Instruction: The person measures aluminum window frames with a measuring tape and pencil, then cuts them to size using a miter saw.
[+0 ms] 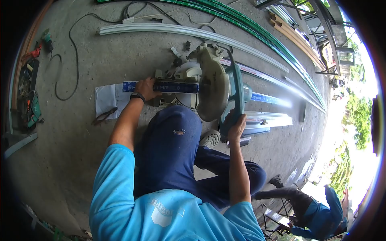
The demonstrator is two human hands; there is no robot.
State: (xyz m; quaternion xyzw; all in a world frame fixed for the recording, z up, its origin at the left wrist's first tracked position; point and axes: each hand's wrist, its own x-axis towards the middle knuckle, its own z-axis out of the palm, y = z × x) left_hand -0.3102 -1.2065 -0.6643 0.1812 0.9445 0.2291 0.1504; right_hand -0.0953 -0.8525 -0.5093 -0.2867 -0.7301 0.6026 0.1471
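Note:
A miter saw [215,84] stands on the concrete floor in front of my knees, its blade guard over a blue-filmed profile [177,87]. My left hand [147,89] is wrapped over the profile, left of the blade, near the saw's fence. The handle [238,90] of the saw is in my right hand [237,126], whose fingers are partly hidden behind it. The same blue film shows on a length right of the saw. Whether the blade touches the profile is hidden by the guard.
Long silver [161,28] and green-filmed profiles [241,24] lie beyond the saw. Pliers [105,115] rest on a paper sheet [103,96] at left. Power tools [32,108] and cables are farther left. Another person [317,209] works at lower right.

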